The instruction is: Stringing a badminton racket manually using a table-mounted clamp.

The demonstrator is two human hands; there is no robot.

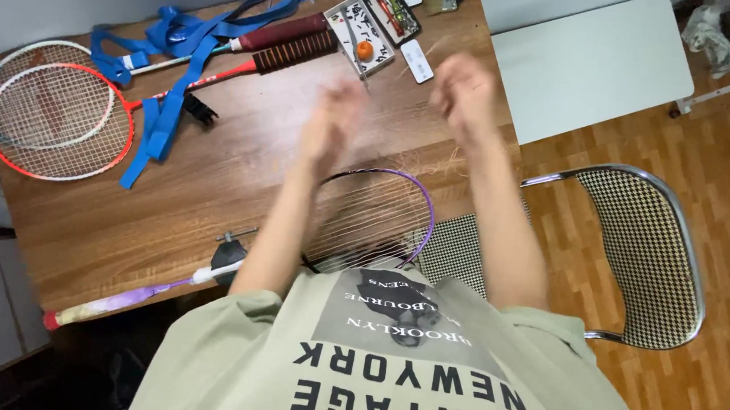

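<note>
Currently both blurred hands, left hand [329, 128] and right hand [463, 91], are raised over the worktop [238, 169], grip unclear, pulling fine string [425, 162] above the purple racket [373, 219] below; risk: string could slip or tangle.

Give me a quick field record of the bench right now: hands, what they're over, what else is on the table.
left hand: raised, blurred, above the table
right hand: raised, blurred; grip cannot be told
under hands: purple-framed racket, partly strung, handle clamped at the table edge
loose string: pale strands near the right forearm
far left: two rackets overlapping, orange frame over a pale one
blue tape: draped across their shafts
tool tray: at the far edge
table: wooden
chair: checked seat, on the right
</note>
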